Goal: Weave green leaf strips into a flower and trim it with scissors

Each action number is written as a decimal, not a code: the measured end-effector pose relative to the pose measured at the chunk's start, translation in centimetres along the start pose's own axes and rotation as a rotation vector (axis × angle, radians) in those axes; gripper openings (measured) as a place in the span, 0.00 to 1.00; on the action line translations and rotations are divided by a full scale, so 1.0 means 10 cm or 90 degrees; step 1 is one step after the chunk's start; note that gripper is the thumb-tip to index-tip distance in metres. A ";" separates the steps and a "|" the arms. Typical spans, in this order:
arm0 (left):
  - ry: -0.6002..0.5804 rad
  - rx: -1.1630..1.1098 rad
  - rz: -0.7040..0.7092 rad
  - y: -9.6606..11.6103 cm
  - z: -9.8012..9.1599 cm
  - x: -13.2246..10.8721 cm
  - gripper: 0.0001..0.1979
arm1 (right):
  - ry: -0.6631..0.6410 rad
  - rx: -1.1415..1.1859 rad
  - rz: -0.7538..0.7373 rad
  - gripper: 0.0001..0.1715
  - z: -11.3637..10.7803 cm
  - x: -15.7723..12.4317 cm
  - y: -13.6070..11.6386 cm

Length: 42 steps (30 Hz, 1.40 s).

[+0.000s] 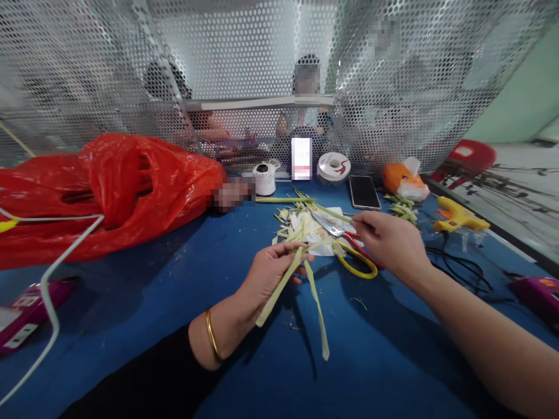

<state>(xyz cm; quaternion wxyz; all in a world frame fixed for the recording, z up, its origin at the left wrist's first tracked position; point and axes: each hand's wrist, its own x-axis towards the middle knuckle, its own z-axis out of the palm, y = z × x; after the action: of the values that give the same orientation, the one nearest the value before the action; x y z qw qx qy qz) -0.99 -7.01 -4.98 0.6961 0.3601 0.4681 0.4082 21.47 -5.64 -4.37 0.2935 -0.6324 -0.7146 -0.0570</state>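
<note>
Pale green leaf strips (280,291) are pinched in my left hand (277,265). Two long ends hang down toward me, and further ends stick out past the fingertips. My right hand (388,238) is closed at the fingertips on one end of a thin green stalk (334,213), whose other end reaches the pile. Between the hands lie scissors (335,231) with red and yellow handle loops, on crumpled white tissue (322,247). Cut leaf scraps (286,224) are scattered around them. What my right palm covers is hidden.
A red plastic bag (144,192) fills the left. Behind stand a white thread spool (264,179), a lit phone (301,157) and a ribbon roll (334,169). A dark phone (364,192), tissue pack (406,180) and yellow glue gun (460,215) with cables lie right.
</note>
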 end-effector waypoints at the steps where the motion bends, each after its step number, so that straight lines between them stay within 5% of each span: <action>1: -0.002 -0.011 -0.005 0.01 0.00 0.00 0.12 | -0.007 -0.078 -0.048 0.10 0.02 0.01 0.04; 3: 0.000 -0.028 -0.007 0.02 0.00 -0.01 0.11 | 0.025 -0.140 -0.135 0.09 0.03 0.01 0.03; 6: 0.016 -0.032 0.024 0.02 0.00 -0.03 0.10 | 0.081 -0.020 -0.176 0.12 -0.01 -0.09 -0.16; 11: 0.010 -0.055 0.042 0.02 0.03 -0.04 0.09 | -0.234 0.329 -0.065 0.15 -0.01 -0.34 -0.56; 13: -0.009 -0.062 0.042 0.01 0.02 -0.04 0.09 | -0.299 0.382 -0.024 0.17 0.03 -0.39 -0.61; 22: -0.006 0.036 0.053 -0.05 0.04 -0.04 0.11 | -0.264 0.651 0.142 0.12 0.14 -0.32 -0.59; 31: -0.067 0.031 0.025 -0.03 0.01 -0.05 0.10 | -0.144 0.500 0.024 0.09 0.07 -0.27 -0.50; 37: -0.067 0.066 0.001 -0.04 0.01 -0.05 0.11 | -0.157 0.433 -0.132 0.12 0.05 -0.27 -0.49; 42: -0.127 0.049 0.001 -0.03 0.01 -0.06 0.10 | -0.125 0.391 -0.137 0.11 0.05 -0.28 -0.49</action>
<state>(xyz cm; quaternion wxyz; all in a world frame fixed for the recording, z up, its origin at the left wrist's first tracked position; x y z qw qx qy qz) -0.96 -7.68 -5.05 0.7248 0.4259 0.4114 0.3522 16.80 -8.84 -4.75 0.3925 -0.4378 -0.7860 0.1911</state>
